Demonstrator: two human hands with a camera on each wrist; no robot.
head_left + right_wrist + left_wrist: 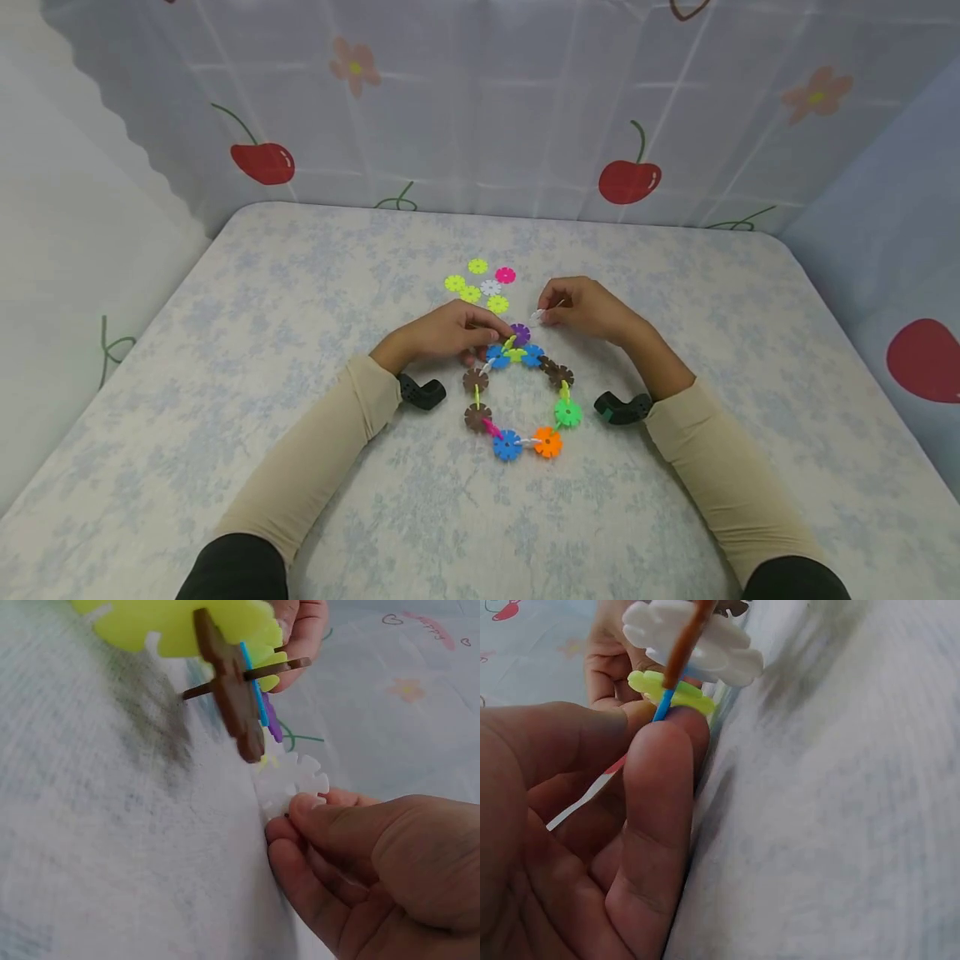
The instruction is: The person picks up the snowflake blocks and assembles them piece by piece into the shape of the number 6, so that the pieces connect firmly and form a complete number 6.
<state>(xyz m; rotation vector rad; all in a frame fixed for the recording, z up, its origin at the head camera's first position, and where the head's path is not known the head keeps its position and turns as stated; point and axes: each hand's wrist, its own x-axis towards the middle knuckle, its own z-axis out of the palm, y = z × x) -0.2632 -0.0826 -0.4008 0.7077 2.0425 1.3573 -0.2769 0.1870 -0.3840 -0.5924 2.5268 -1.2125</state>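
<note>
Notched plastic snowflake discs are slotted together into a ring, with blue (507, 445), orange (548, 442), green (567, 413) and brown (477, 417) ones among them. A purple disc (520, 334) stands at the ring's far side. My left hand (450, 329) pinches the far-left part of the ring; in the left wrist view its thumb and finger close on a blue disc (662, 706), seen edge-on. Right of the purple disc, my right hand (588, 308) pinches a white disc (300, 776) between thumb and fingers, apart from the ring in the head view.
Beyond the ring lie several loose discs: yellow-green (477, 266), a pink one (506, 275) and a white one (491, 287). A patterned cloth covers the table (262, 275). A printed curtain (480, 108) hangs behind the table's far edge.
</note>
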